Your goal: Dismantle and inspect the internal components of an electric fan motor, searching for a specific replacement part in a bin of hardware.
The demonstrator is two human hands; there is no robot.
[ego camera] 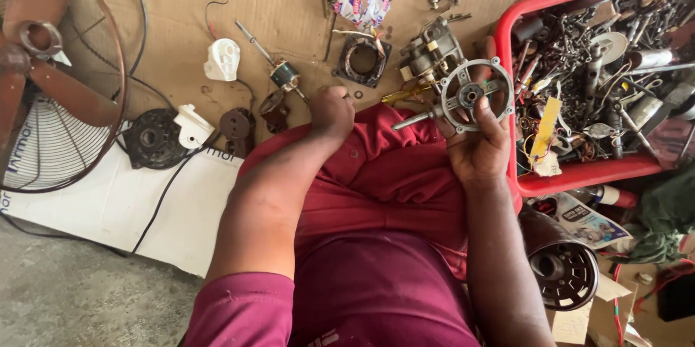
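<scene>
Right hand [479, 145] grips round motor housing [474, 93]; left hand [333, 111] seemingly fisted.

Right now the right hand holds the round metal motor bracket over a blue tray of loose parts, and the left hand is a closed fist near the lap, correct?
Not quite: the tray is red, not blue, as the head view shows. The right hand does hold the round metal motor bracket beside it, and the left hand is a closed fist near the lap.

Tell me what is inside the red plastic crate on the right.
The red plastic crate holds a tangled heap of metal tools, screws, rods and wires, plus a yellow strip. The lower layers and the crate floor are covered by the heap.
</scene>
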